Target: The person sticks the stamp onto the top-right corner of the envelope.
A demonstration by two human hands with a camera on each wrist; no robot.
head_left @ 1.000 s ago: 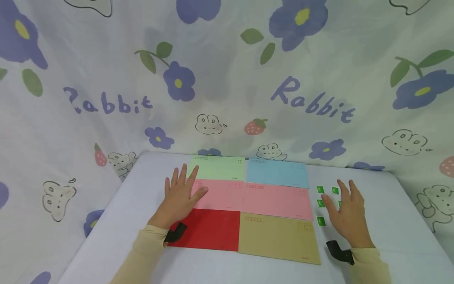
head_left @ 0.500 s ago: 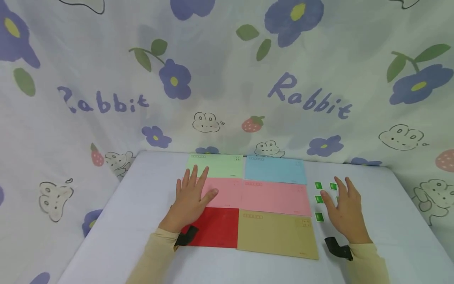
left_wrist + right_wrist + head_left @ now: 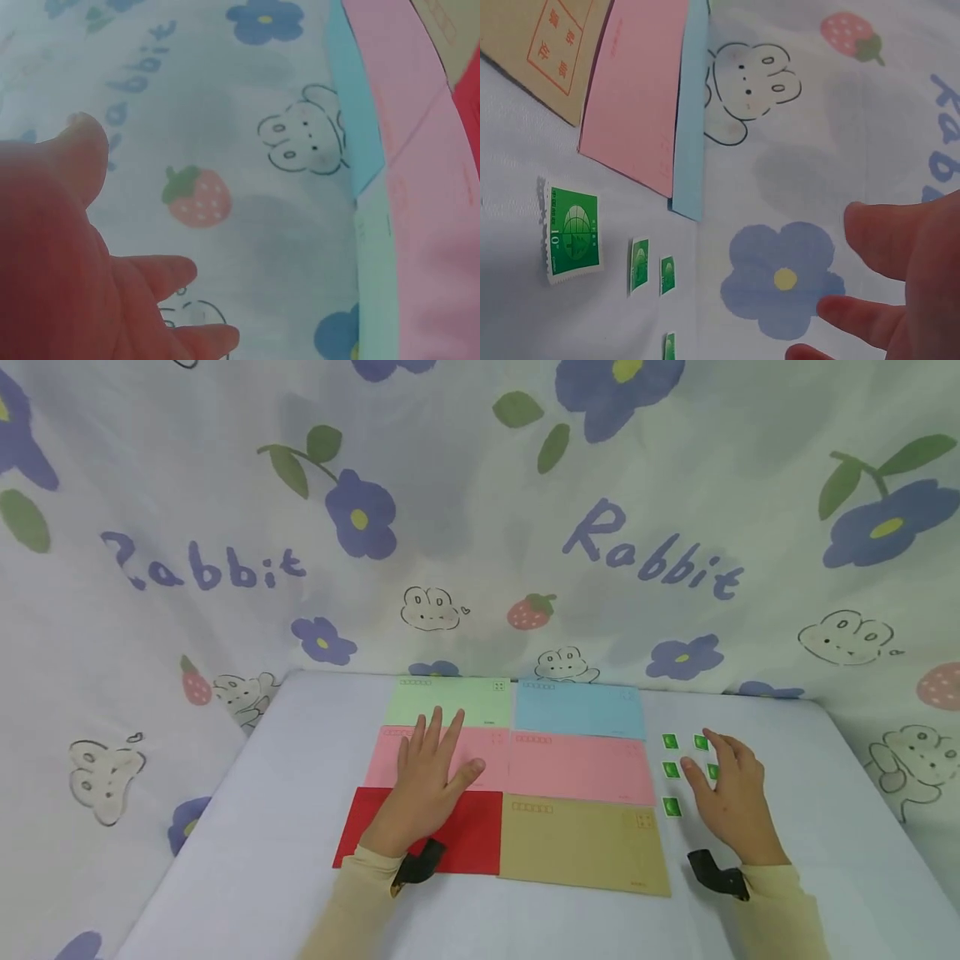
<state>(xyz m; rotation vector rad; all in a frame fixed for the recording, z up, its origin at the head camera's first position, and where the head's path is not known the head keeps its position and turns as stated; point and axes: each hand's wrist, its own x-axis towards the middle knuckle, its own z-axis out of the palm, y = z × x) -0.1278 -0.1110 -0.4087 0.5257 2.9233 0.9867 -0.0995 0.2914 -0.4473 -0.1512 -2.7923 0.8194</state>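
My left hand (image 3: 422, 789), fingers spread, is over the red envelope (image 3: 476, 839) and the left pink envelope (image 3: 384, 760), covering part of both. It grips nothing. On the right, my right hand (image 3: 737, 797) hovers by several small green postage stamps (image 3: 671, 807), thumb and fingers apart with nothing between them. It partly covers one stamp (image 3: 713, 771). The right wrist view shows the nearest stamp (image 3: 574, 231) with a toothed edge and a printed globe. Beside the left pink envelope lies another pink envelope (image 3: 581, 768), with a tan envelope (image 3: 585, 843) below it.
At the back of the white table (image 3: 300, 760), a light green envelope (image 3: 450, 700) and a blue envelope (image 3: 577, 708) complete a grid of two columns. A white cloth (image 3: 465, 510) printed with flowers and rabbits hangs behind the table. Black straps (image 3: 717, 875) sit at both wrists.
My left hand has moved right, from the left side of the envelopes to farther over them. The right hand stays near the stamps, its fingers slightly closer together. Envelopes and stamps lie as before.
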